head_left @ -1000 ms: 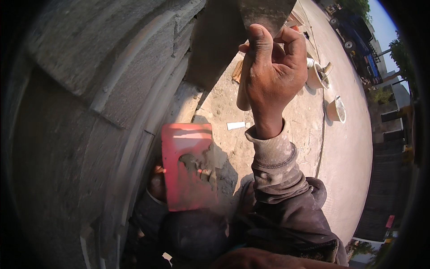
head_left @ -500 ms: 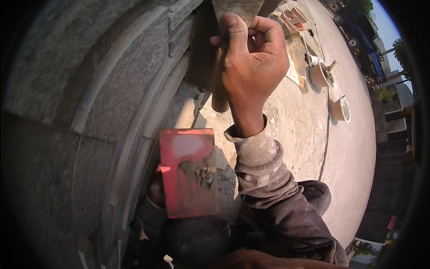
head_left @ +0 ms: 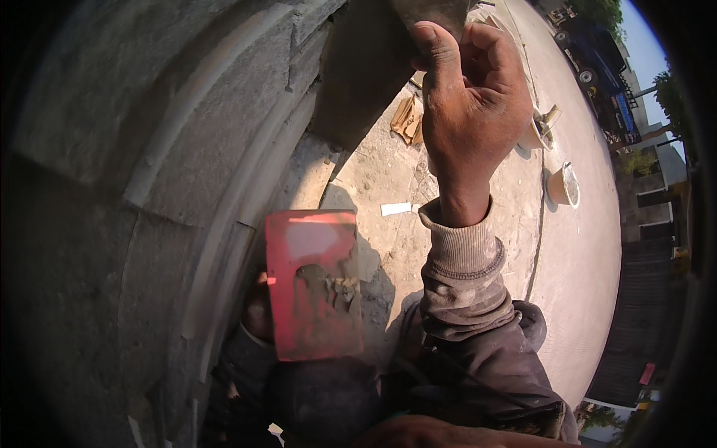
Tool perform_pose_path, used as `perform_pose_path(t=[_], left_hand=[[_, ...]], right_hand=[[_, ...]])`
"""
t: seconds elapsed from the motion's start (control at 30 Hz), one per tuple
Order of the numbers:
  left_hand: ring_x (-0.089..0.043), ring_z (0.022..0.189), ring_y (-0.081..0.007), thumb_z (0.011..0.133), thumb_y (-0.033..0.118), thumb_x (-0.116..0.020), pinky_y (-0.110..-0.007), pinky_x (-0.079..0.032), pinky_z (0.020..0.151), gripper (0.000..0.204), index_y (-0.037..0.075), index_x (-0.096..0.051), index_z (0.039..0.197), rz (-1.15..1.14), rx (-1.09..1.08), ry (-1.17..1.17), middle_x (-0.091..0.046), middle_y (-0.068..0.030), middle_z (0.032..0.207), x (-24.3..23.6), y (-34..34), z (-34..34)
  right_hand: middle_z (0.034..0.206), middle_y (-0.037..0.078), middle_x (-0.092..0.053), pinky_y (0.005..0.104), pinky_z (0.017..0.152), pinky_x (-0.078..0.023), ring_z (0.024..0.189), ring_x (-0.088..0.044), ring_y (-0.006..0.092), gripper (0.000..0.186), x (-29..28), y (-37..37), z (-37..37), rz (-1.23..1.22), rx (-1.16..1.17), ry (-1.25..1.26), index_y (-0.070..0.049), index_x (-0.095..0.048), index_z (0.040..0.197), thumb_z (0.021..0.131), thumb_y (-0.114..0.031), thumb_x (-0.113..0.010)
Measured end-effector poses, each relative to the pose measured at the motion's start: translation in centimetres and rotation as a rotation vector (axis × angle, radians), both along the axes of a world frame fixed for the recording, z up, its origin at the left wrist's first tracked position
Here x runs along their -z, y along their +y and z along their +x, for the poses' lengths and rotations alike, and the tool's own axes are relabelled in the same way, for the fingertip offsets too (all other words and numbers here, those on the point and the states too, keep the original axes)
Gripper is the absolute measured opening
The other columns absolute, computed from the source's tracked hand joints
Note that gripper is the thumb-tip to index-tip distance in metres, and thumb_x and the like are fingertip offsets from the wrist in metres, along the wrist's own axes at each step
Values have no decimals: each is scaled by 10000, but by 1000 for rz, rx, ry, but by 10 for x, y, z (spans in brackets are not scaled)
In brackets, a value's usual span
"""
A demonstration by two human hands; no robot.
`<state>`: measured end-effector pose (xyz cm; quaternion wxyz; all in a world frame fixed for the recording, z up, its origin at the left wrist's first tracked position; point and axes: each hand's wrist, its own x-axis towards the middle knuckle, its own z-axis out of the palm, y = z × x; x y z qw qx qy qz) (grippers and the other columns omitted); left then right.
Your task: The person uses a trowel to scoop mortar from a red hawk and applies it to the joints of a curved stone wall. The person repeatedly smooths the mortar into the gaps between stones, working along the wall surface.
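Observation:
My right hand (head_left: 478, 93) is raised at the top, closed with the thumb pressed against a trowel. Part of the trowel's grey metal blade (head_left: 437, 13) shows above the thumb; its handle is hidden behind the hand. Low in front of me a red rectangular mortar board (head_left: 287, 321) is held up, smeared with grey wet mortar (head_left: 332, 291) on its right half. My left hand (head_left: 258, 313) shows only in part, in shadow behind the board's left edge. It appears to grip the board from underneath, its fingers mostly hidden.
A stone-clad wall (head_left: 202, 149) with projecting ledges fills the left. On the sunlit ground lie a white strip (head_left: 396, 209) and a crumpled brown piece (head_left: 405, 122). Two pale buckets (head_left: 564, 185) (head_left: 532, 137) stand right; a dark vehicle (head_left: 597, 56) is parked beyond.
My right hand has moved right with the trowel, and the handle that hung below it is now out of sight. The white strip has come into view. The mortar board stays nearly in place.

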<state>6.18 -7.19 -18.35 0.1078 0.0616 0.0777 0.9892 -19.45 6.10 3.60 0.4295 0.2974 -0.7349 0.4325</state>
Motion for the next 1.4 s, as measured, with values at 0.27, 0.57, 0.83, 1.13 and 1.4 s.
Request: perform_pose_path(t=[0.27,0.57,0.83,1.13,1.4], left_hand=[[-454,1376,-360,1035,556,-460,-556,-374,1142,640,116,-423,1498,-59,19,-4,-472,-115,1482,-12,-4,-4],[-475,1357,-356,1000,537,-530,-544,-381,1144,666,107,-429,1498,17,128,-46,-487,-130,1471,-26,-9,-11],[-492,1341,-356,963,518,-603,-537,-387,1147,705,98,-430,1503,58,170,-82,-502,-144,1462,-33,-13,-13],[-524,1308,-355,944,467,-656,-518,-419,1129,730,77,-418,1513,254,134,-160,-521,-172,1449,9,-14,-1],[-516,1291,-530,956,644,-535,-681,-406,1074,879,70,-302,1579,115,296,-227,-484,-285,1467,-9,-17,-11]], right_hand=[[911,94,-767,251,727,-607,833,-759,155,188,-16,13,0,139,3,52,-1,-716,1056,920,-105,-792],[847,76,-728,278,613,-531,699,-679,146,174,-22,12,-2,149,174,111,-38,-699,999,895,-126,-807],[818,67,-731,270,613,-536,681,-684,131,153,-32,8,-2,154,241,181,-51,-702,978,895,-127,-806],[761,51,-668,257,606,-527,674,-658,126,209,-5,-6,5,-102,173,129,-32,-660,924,894,-154,-827],[876,70,-740,179,711,-540,780,-688,72,157,27,-33,18,-326,0,-178,14,-648,991,924,-35,-781]])
